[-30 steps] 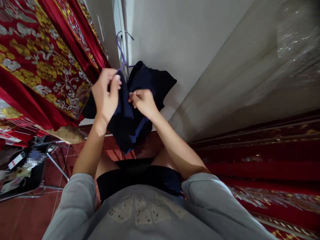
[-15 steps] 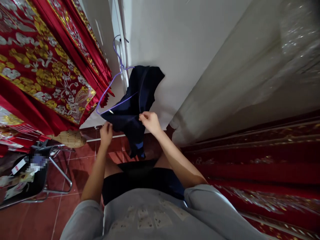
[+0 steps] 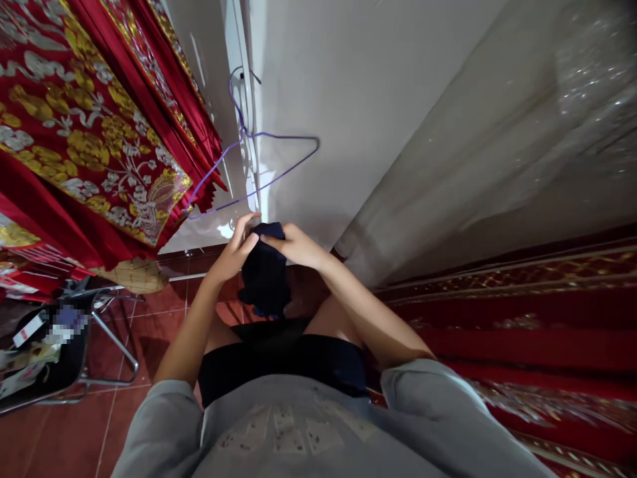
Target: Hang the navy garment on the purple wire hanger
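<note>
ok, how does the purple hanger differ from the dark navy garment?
The purple hanger is a thin, open frame; the dark navy garment is bunched cloth. The hanger hangs by its hook, clear of the hands; the garment is held in the left hand and right hand. Both are in front of the person.

The dark garment (image 3: 266, 275) is matt cloth, the purple hanger (image 3: 286, 137) smooth, the chair frame (image 3: 115, 339) shiny metal.
</note>
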